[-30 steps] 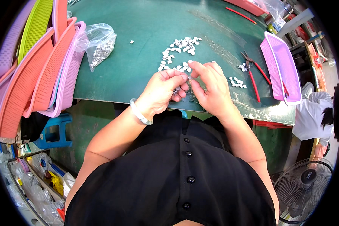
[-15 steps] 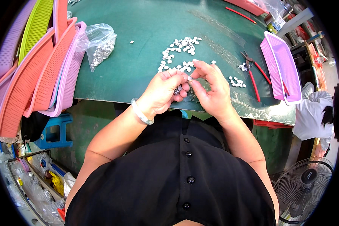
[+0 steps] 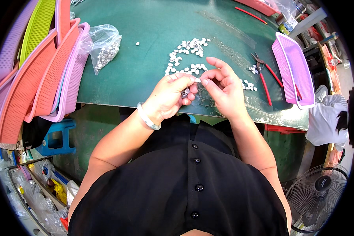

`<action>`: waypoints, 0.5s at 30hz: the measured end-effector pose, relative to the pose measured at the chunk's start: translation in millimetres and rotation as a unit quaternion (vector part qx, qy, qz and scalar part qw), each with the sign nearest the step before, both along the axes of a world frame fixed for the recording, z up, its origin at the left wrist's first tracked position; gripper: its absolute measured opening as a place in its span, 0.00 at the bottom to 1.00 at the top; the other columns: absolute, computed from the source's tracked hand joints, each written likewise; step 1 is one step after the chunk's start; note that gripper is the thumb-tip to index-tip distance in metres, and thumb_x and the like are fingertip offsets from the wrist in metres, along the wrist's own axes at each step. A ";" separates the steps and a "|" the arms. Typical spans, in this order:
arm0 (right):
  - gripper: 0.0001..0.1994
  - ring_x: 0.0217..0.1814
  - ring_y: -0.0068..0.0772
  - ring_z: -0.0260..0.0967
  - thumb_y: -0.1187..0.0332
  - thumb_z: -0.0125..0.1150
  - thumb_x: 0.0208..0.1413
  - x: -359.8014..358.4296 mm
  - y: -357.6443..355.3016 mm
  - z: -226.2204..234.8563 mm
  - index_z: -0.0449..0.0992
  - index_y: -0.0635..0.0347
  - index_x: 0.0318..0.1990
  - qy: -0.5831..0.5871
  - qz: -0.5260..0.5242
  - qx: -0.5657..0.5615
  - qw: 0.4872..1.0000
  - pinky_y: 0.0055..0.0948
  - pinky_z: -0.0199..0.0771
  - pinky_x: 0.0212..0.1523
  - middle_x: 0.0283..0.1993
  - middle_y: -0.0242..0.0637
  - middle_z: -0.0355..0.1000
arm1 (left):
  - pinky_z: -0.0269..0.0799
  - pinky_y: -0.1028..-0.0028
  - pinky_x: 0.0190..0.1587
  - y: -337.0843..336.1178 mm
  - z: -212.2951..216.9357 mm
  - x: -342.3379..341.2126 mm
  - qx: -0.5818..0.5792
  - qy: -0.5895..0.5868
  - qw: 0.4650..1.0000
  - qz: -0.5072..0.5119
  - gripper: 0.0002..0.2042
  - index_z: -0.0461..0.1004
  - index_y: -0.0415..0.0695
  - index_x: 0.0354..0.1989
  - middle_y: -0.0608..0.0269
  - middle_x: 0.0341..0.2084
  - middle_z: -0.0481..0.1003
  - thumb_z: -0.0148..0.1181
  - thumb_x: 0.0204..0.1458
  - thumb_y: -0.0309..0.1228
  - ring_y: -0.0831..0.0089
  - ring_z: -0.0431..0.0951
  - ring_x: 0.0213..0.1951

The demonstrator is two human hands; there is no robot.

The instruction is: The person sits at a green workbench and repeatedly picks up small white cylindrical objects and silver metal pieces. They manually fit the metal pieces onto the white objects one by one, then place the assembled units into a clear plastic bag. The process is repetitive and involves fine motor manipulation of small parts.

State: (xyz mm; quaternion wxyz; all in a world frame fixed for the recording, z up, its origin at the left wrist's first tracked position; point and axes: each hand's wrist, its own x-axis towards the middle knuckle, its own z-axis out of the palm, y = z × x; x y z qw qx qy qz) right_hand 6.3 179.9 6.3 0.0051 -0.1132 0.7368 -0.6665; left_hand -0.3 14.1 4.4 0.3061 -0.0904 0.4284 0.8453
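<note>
My left hand (image 3: 171, 94) pinches a small white piece (image 3: 198, 80) between thumb and forefinger. Several small silvery pieces (image 3: 185, 93) sit in its curled lower fingers. Close to the right of the pinched piece is my right hand (image 3: 226, 92), its fingers apart and one raised; I see nothing held in it. Just beyond my hands, a curved spread of small white pieces (image 3: 190, 47) lies on the green table (image 3: 145, 70). A smaller group of white pieces (image 3: 248, 85) lies beside my right hand, partly hidden by it.
Red-handled pliers (image 3: 267, 78) and a purple basket (image 3: 279, 59) are at the right. Stacked coloured baskets (image 3: 39, 78) stand at the left, beside a clear bag (image 3: 106, 51) of small pieces. A red pencil (image 3: 251, 15) lies far back. A fan (image 3: 322, 187) stands lower right.
My right hand has drawn slightly right from the pinched piece, and its fingers have spread. The piece between my left thumb and forefinger now shows a white face. My left hand has hardly moved.
</note>
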 end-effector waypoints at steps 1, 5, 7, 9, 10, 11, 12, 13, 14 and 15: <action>0.23 0.37 0.17 0.65 0.79 0.53 0.51 0.0 -0.2 0.8 0.58 0.65 0.55 -0.007 0.001 -0.006 1.000 0.17 0.63 0.39 0.34 0.32 0.70 | 0.62 0.83 0.21 0.1 -0.1 0.2 0.000 0.001 1.000 0.000 0.05 0.69 0.43 0.29 0.67 0.20 0.69 0.51 0.52 0.30 0.80 0.66 0.20; 0.23 0.37 0.17 0.65 0.80 0.54 0.50 0.0 -0.9 0.1 0.58 0.65 0.55 -0.020 0.001 -0.025 0.999 0.17 0.63 0.39 0.34 0.32 0.70 | 0.62 0.84 0.21 0.5 0.9 1.2 -0.013 0.007 1.000 0.004 0.04 0.69 0.43 0.29 0.67 0.20 0.69 0.52 0.52 0.30 0.80 0.66 0.20; 0.23 0.37 0.17 0.65 0.81 0.54 0.49 0.3 -1.4 -0.2 0.58 0.65 0.55 -0.019 0.000 -0.034 0.999 0.17 0.63 0.39 0.34 0.32 0.70 | 0.62 0.84 0.22 0.7 0.3 1.3 -0.022 0.012 1.000 0.006 0.04 0.70 0.42 0.30 0.67 0.21 0.69 0.52 0.52 0.29 0.80 0.66 0.20; 0.24 0.37 0.17 0.65 0.82 0.53 0.49 0.8 -2.2 -0.4 0.58 0.65 0.55 -0.012 -0.003 -0.036 0.999 0.17 0.64 0.39 0.34 0.32 0.70 | 0.63 0.84 0.23 -0.2 -0.6 1.9 -0.016 0.015 1.000 0.008 0.04 0.70 0.41 0.32 0.66 0.22 0.70 0.52 0.52 0.28 0.80 0.67 0.21; 0.24 0.37 0.18 0.65 0.82 0.53 0.48 1.5 -2.7 -0.5 0.58 0.64 0.55 -0.007 -0.006 -0.033 0.999 0.18 0.64 0.40 0.34 0.32 0.70 | 0.64 0.83 0.23 -0.5 -1.2 2.0 -0.012 0.017 1.000 0.009 0.04 0.70 0.41 0.33 0.65 0.23 0.71 0.52 0.52 0.27 0.80 0.68 0.22; 0.25 0.37 0.18 0.66 0.83 0.53 0.48 1.9 -2.9 -0.5 0.58 0.64 0.55 -0.001 -0.010 -0.030 1.000 0.18 0.64 0.40 0.34 0.32 0.69 | 0.65 0.83 0.24 -0.3 -2.8 1.7 -0.007 0.023 1.000 0.012 0.04 0.70 0.40 0.34 0.64 0.24 0.72 0.51 0.53 0.27 0.79 0.69 0.23; 0.25 0.37 0.18 0.66 0.83 0.53 0.48 2.0 -2.8 -1.4 0.58 0.64 0.55 0.019 -0.009 -0.016 1.000 0.18 0.64 0.40 0.34 0.33 0.70 | 0.66 0.83 0.25 0.0 -5.0 1.1 -0.003 0.030 0.999 0.016 0.05 0.70 0.39 0.35 0.64 0.24 0.72 0.51 0.53 0.26 0.79 0.70 0.23; 0.25 0.37 0.19 0.66 0.83 0.53 0.47 2.2 -2.4 -2.9 0.58 0.64 0.56 0.039 -0.009 -0.001 0.999 0.19 0.64 0.41 0.34 0.33 0.70 | 0.67 0.82 0.25 0.3 -6.1 0.6 0.003 0.036 0.999 0.019 0.05 0.71 0.39 0.36 0.63 0.25 0.73 0.51 0.53 0.25 0.78 0.71 0.24; 0.25 0.37 0.19 0.66 0.83 0.53 0.47 2.3 -2.0 -3.9 0.58 0.64 0.56 0.059 -0.009 0.014 0.998 0.19 0.64 0.41 0.34 0.33 0.70 | 0.69 0.82 0.26 0.5 -6.1 0.3 0.004 0.037 0.999 0.021 0.05 0.71 0.39 0.35 0.63 0.26 0.73 0.51 0.53 0.25 0.78 0.72 0.25; 0.26 0.38 0.19 0.66 0.83 0.53 0.47 2.3 -1.6 -4.2 0.58 0.64 0.56 0.062 -0.006 0.012 0.998 0.20 0.64 0.41 0.34 0.33 0.70 | 0.70 0.81 0.27 0.7 -6.1 0.0 0.005 0.037 0.999 0.024 0.05 0.71 0.39 0.35 0.62 0.26 0.74 0.51 0.52 0.26 0.77 0.73 0.26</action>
